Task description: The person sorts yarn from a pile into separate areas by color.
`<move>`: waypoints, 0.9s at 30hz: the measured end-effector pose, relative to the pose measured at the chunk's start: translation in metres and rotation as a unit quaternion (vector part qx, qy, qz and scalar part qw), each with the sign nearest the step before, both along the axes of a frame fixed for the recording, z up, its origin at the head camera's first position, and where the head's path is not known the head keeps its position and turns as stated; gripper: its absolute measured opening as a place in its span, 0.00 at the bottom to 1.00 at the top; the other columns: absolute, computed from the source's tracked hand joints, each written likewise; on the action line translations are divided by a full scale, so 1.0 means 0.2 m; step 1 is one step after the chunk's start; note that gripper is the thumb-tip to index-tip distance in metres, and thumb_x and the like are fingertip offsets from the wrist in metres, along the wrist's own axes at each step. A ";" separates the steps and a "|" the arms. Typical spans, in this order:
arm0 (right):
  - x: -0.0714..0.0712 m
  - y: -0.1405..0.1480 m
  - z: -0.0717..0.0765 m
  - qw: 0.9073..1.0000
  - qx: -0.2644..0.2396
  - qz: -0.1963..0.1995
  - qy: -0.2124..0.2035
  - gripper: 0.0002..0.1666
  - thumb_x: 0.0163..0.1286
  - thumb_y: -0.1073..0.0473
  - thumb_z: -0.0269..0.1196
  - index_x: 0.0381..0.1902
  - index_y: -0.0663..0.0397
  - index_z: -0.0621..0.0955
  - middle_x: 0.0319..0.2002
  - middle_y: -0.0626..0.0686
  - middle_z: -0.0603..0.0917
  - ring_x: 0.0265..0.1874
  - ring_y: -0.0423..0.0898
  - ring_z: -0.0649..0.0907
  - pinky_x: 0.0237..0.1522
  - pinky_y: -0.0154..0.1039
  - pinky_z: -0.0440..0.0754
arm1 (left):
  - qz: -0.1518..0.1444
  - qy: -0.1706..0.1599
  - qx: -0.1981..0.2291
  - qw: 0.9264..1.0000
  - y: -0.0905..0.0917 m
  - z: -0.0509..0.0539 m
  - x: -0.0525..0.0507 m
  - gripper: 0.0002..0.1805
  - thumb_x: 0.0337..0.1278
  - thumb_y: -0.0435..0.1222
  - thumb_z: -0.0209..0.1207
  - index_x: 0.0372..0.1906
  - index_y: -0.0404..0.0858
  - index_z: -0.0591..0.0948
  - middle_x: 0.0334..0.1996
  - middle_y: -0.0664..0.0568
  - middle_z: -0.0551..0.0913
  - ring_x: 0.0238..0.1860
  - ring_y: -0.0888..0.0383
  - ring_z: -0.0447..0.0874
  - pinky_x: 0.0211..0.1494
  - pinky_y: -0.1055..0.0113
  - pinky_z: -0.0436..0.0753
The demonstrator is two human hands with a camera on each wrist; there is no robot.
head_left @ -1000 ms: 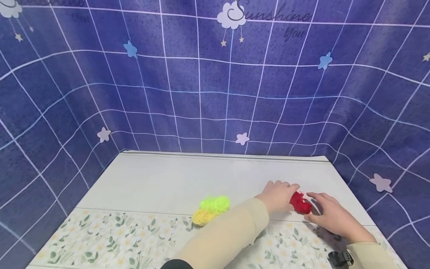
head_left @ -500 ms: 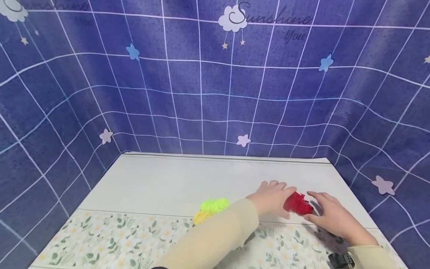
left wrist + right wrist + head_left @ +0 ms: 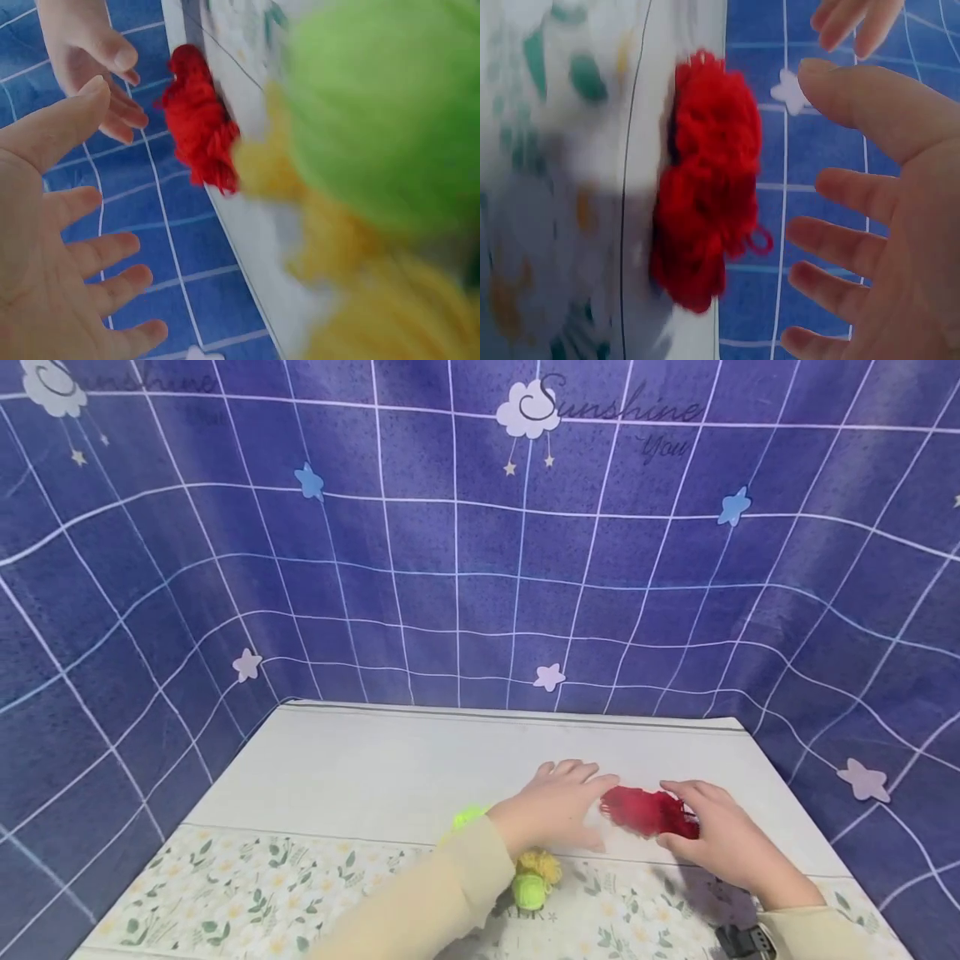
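Note:
A bundle of red yarn (image 3: 645, 810) lies on the white part of the table between the two hands, some loose strands at its ends. My left hand (image 3: 558, 806) is just left of it, fingers spread and holding nothing, as the left wrist view also shows. At the bundle's right end is my right hand (image 3: 720, 835); in the right wrist view its fingers (image 3: 840, 232) are parted and hold nothing. Whether it touches the yarn I cannot tell. Beneath the left forearm, which partly hides them, are bright green yarn (image 3: 530, 892) and yellow yarn (image 3: 542, 865).
A white tabletop (image 3: 375, 768) with a flowered front section (image 3: 247, 885) spans the lower view. A blue grid-patterned curtain (image 3: 480, 568) with stars encloses its back and sides.
My left hand and forearm have moved left, away from the red yarn, which now looks longer and stretches farther left. The right hand has shifted slightly left. More yellow and green yarn shows below the forearm.

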State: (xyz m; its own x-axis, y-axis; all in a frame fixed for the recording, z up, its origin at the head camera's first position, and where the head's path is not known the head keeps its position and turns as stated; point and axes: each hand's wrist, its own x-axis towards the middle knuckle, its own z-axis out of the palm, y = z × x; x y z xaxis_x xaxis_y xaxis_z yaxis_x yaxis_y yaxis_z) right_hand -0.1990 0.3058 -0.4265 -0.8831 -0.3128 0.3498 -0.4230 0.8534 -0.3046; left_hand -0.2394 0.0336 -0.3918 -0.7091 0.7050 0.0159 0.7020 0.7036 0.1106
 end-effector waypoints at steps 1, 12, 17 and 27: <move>0.00 -0.02 0.00 1.000 0.000 0.007 0.001 0.43 0.54 0.46 0.78 0.65 0.55 0.77 0.55 0.57 0.81 0.58 0.61 0.77 0.56 0.63 0.76 | 0.000 0.001 0.002 1.000 -0.04 0.00 0.00 0.50 0.54 0.60 0.66 0.80 0.60 0.57 0.78 0.54 0.59 0.77 0.50 0.55 0.76 0.43 0.57; 0.00 -0.27 0.00 0.997 0.012 0.071 0.005 0.40 0.53 0.48 0.78 0.64 0.50 0.80 0.61 0.60 0.79 0.64 0.66 0.73 0.62 0.68 0.70 | 0.016 0.013 0.029 0.999 -0.42 0.00 0.09 0.50 0.54 0.61 0.67 0.80 0.55 0.58 0.78 0.50 0.60 0.77 0.47 0.54 0.77 0.43 0.54; 0.00 -0.37 -0.01 0.995 0.024 0.095 0.001 0.38 0.55 0.46 0.77 0.64 0.47 0.80 0.62 0.53 0.79 0.66 0.61 0.73 0.65 0.63 0.70 | 0.001 0.023 0.045 0.999 -0.57 0.00 0.12 0.49 0.55 0.58 0.68 0.80 0.53 0.60 0.78 0.49 0.59 0.77 0.47 0.55 0.77 0.44 0.54; -0.01 -0.55 -0.04 0.987 0.055 0.146 -0.033 0.34 0.59 0.47 0.73 0.64 0.45 0.80 0.58 0.44 0.80 0.61 0.47 0.76 0.63 0.53 0.75 | -0.017 0.002 0.045 0.999 -0.81 -0.09 0.23 0.43 0.55 0.52 0.69 0.76 0.52 0.66 0.78 0.50 0.59 0.76 0.48 0.58 0.75 0.46 0.60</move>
